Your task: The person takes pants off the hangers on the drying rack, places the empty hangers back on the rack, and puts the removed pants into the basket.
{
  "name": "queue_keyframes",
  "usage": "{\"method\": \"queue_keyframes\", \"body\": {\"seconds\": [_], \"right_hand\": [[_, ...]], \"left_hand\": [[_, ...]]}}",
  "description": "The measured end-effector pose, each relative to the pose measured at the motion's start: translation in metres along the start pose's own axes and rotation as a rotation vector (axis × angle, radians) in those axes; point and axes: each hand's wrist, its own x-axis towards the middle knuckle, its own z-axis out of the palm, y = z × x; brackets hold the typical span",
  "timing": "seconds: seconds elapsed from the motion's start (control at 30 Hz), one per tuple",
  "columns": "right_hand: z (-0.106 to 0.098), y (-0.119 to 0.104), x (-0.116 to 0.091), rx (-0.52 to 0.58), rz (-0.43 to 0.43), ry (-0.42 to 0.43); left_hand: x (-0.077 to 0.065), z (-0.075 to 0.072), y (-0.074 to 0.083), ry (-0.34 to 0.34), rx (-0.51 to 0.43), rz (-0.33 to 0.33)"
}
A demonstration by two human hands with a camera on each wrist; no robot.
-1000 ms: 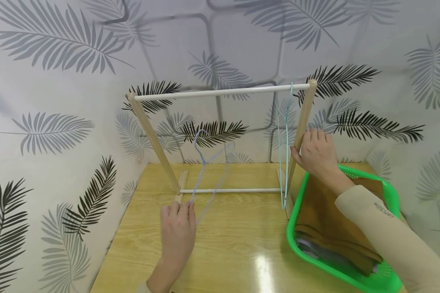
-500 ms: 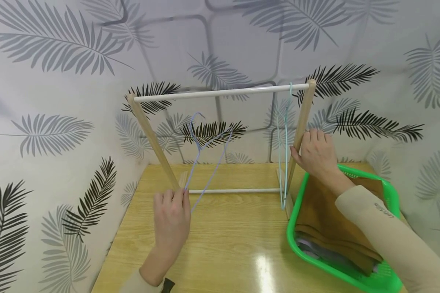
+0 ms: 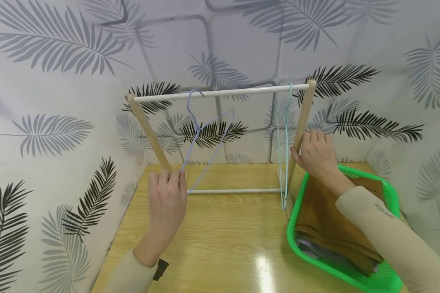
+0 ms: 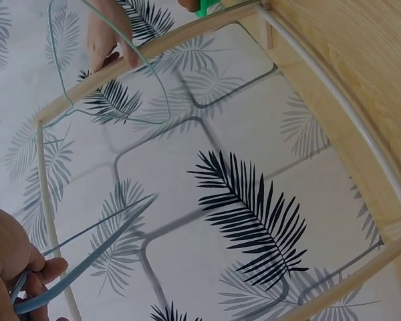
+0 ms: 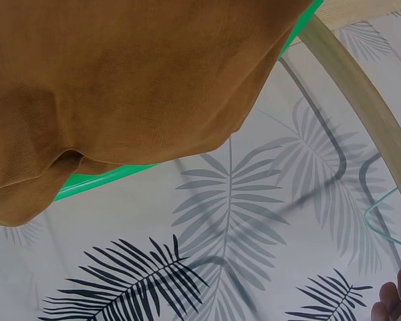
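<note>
My left hand (image 3: 166, 201) grips a lavender-blue clothes hanger (image 3: 199, 128) by one lower corner. The hanger is tilted, and its hook reaches up to the white top rod (image 3: 238, 92) of a small wooden clothes rack. The hook's curve overlaps the rod in the head view; whether it rests there I cannot tell. My right hand (image 3: 318, 151) holds the rack's right post (image 3: 304, 112), thumb on the near side. Close to that post a mint-green hanger (image 3: 287, 150) hangs from the rod. Only some fingertips of the right hand (image 5: 395, 297) show in the right wrist view.
A green basket (image 3: 291, 236) with a folded brown garment (image 3: 333, 219) and greyish cloth stands right of the rack, under my right forearm. A white lower bar (image 3: 238, 191) joins the rack's feet on the wooden table (image 3: 220, 244). Behind is a leaf-patterned wall (image 3: 242, 36).
My left hand has moved up and slightly left, raising the lavender-blue hanger so its hook rises from below the rod to its height. My right hand stays on the post.
</note>
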Motion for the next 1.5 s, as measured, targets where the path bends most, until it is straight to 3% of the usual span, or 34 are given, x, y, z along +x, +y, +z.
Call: {"method": "queue_keyframes", "body": {"seconds": [0.23, 0.43, 0.9, 1.5], "right_hand": [[0.0, -0.001, -0.001, 0.007, 0.009, 0.003], [0.0, -0.001, 0.0, 0.015, 0.009, 0.008], [-0.001, -0.001, 0.0, 0.008, -0.002, 0.014], [0.0, -0.003, 0.0, 0.013, 0.0, 0.02]], "left_hand": [[0.017, 0.008, -0.001, -0.007, -0.002, 0.008], [0.023, 0.018, -0.003, -0.033, -0.007, -0.01], [0.02, 0.042, -0.011, -0.062, 0.01, -0.039], [0.014, 0.054, -0.015, -0.046, 0.033, -0.04]]}}
